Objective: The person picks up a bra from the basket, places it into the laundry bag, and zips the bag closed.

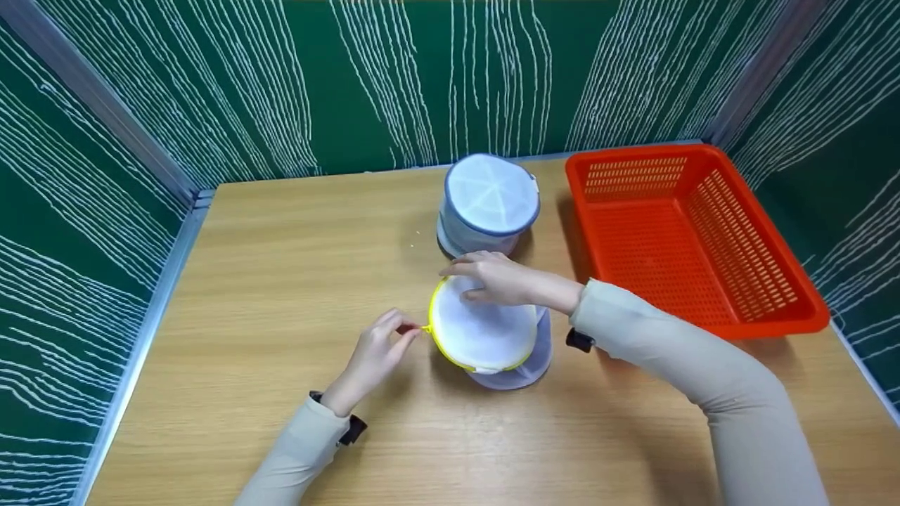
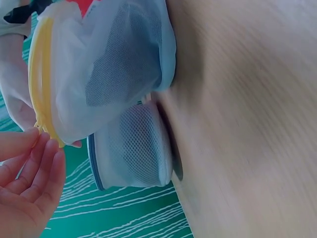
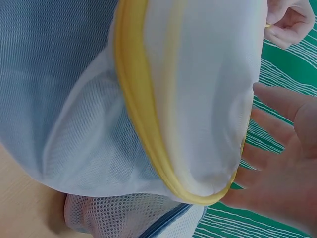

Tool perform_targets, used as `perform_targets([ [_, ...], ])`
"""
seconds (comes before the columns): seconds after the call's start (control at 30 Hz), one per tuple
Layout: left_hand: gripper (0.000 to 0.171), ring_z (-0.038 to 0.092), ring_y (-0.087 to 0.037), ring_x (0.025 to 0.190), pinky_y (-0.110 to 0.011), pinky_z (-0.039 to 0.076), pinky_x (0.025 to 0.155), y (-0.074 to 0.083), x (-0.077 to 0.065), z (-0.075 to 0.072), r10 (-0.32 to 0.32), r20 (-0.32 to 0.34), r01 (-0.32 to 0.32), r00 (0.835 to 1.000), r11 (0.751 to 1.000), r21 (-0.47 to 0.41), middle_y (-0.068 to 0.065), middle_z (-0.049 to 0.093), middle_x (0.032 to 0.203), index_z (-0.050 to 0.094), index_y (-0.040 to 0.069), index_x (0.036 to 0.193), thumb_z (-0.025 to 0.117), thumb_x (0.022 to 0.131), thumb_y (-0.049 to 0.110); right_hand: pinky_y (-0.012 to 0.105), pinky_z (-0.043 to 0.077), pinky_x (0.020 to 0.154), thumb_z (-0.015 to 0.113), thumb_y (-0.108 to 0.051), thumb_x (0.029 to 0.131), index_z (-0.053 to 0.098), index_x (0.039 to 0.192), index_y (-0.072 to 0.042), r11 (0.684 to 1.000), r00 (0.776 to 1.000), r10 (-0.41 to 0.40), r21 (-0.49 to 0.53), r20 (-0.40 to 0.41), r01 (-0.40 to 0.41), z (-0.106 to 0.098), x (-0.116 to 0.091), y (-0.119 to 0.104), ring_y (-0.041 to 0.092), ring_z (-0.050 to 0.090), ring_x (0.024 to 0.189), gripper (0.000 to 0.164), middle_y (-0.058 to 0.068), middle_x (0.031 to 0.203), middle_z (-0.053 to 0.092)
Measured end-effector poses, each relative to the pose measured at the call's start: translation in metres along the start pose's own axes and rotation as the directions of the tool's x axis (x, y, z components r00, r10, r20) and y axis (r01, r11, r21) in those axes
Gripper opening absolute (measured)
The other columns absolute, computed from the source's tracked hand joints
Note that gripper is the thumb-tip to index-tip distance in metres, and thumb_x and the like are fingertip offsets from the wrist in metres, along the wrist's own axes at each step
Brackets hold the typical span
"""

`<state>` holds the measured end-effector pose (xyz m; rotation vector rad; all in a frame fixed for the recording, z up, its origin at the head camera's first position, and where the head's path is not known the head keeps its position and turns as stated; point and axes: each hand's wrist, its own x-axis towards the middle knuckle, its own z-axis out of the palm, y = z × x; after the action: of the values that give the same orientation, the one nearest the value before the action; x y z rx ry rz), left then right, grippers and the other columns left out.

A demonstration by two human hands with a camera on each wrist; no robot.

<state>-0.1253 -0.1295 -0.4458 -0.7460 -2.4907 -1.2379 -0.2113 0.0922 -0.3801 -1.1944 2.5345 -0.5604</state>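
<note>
A white mesh laundry bag [image 1: 485, 330] with a yellow zipper round its top stands upright on the table, its round lid lying over the opening. At the left side of the rim, my left hand [image 1: 376, 355] pinches the yellow zipper pull [image 1: 426, 328] between thumb and fingertips. My right hand [image 1: 503, 277] rests on the far part of the lid, fingers stretched out over its edge. In the right wrist view those fingers [image 3: 267, 153] look straight and touch the lid [image 3: 213, 109]. The yellow zipper band [image 2: 42, 69] shows from the side in the left wrist view.
Just behind stands a second mesh laundry bag [image 1: 490, 197] with blue trim, its lid on top. A red plastic basket [image 1: 808, 309] is at the right on the wooden table [image 1: 295, 281]. Green panels [image 1: 436, 84] with white lines enclose the back and sides.
</note>
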Motion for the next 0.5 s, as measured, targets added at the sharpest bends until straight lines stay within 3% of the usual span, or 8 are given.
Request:
perform_targets([
  [0.27,0.006,0.057,-0.015,0.077,-0.022,0.049,0.071,-0.006,0.008,-0.002,-0.043,0.001,0.043,0.999,0.999,-0.021,-0.005,0.058,0.081,0.062,-0.001,0.085,0.061,0.08,0.001,0.045,0.036,0.094,0.056,-0.016,0.087,0.048,0.126,-0.011,1.0,0.999,-0.013,-0.027,0.044,0.014,0.0,0.012,0.001,0.027,0.044,0.114,0.041,0.011,0.124,0.05],
  [0.5,0.006,0.057,-0.015,0.075,-0.023,0.05,0.069,-0.007,0.011,-0.002,0.002,-0.032,-0.002,0.999,1.0,-0.009,-0.005,0.058,0.081,0.061,-0.001,0.085,0.061,0.079,0.0,0.038,0.045,0.081,0.056,-0.01,0.086,0.052,0.122,-0.007,0.999,0.999,-0.034,-0.004,0.022,0.034,0.001,0.013,0.003,0.026,0.05,0.1,0.037,0.013,0.112,0.055],
])
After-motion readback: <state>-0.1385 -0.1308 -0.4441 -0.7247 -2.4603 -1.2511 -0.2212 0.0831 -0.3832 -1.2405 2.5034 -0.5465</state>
